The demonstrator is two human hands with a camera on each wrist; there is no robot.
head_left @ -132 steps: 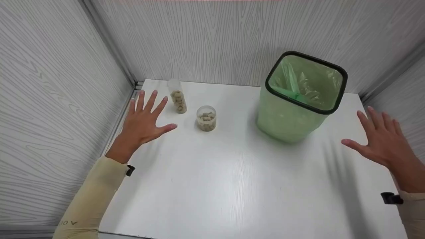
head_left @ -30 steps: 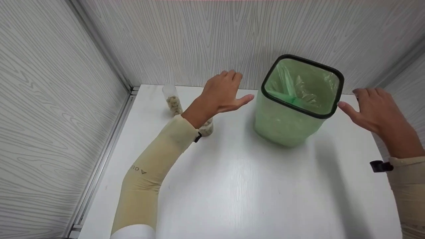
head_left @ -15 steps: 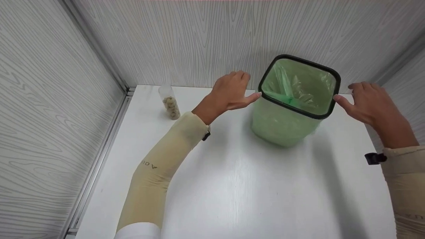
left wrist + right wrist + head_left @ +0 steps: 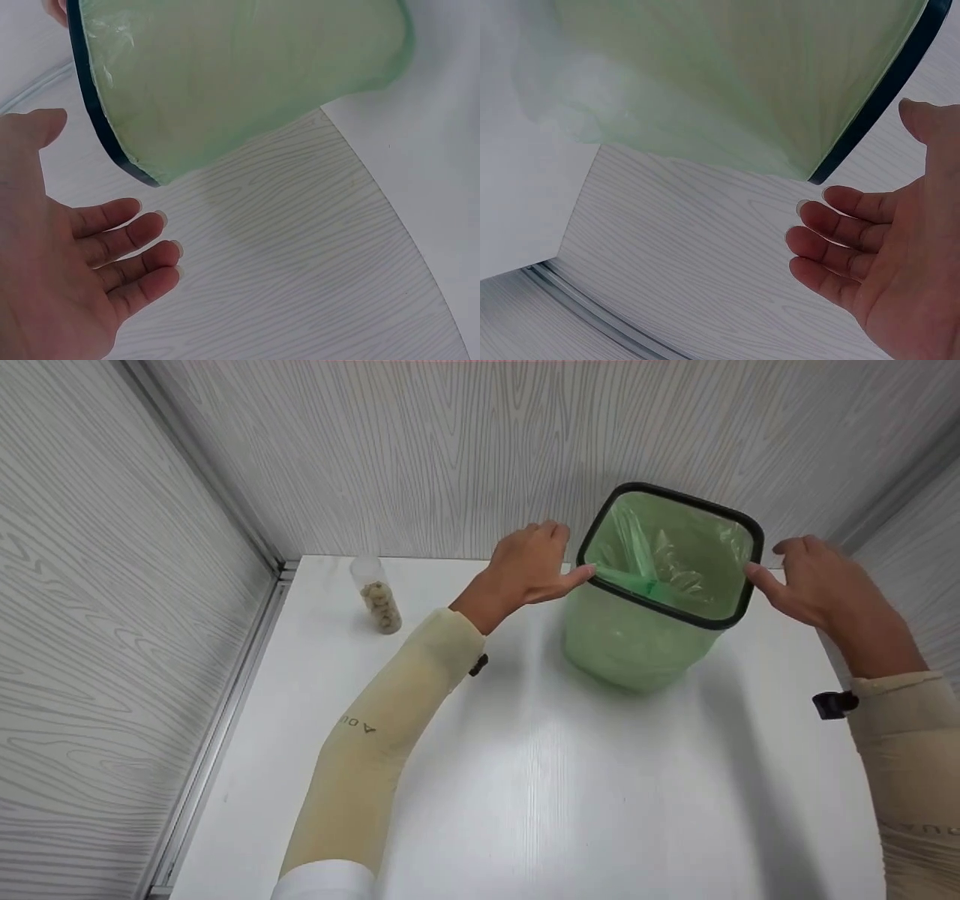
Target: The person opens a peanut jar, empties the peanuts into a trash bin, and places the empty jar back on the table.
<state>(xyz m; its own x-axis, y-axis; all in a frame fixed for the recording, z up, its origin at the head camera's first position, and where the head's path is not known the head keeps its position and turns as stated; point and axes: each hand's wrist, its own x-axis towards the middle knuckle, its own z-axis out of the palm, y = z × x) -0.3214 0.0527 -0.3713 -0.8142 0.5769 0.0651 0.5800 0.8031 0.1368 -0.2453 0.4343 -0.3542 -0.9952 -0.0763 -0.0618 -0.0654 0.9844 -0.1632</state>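
Note:
A trash bin (image 4: 641,652) with a black square rim and a translucent green liner bag (image 4: 651,585) stands toward the back right of the white table. My left hand (image 4: 529,566) is at its left side, the thumb overlapping the rim in the head view. In the left wrist view, a gap shows between the relaxed fingers (image 4: 124,244) and the rim (image 4: 101,120). At the right side is my right hand (image 4: 821,585), thumb tip at the rim. Its fingers (image 4: 832,240) are spread and bent slightly, with no grip on the bin in the right wrist view.
A clear tube (image 4: 381,607) partly filled with beige pieces stands at the back left of the table (image 4: 525,810). My left arm (image 4: 390,720) crosses in front of where a short round jar stood. Wood-grain panels (image 4: 420,450) enclose the table's back and sides.
Both hands have come from wide apart to either side of the bin, the left one moving far right. The short jar has become hidden behind my left arm. The bin shows no clear movement.

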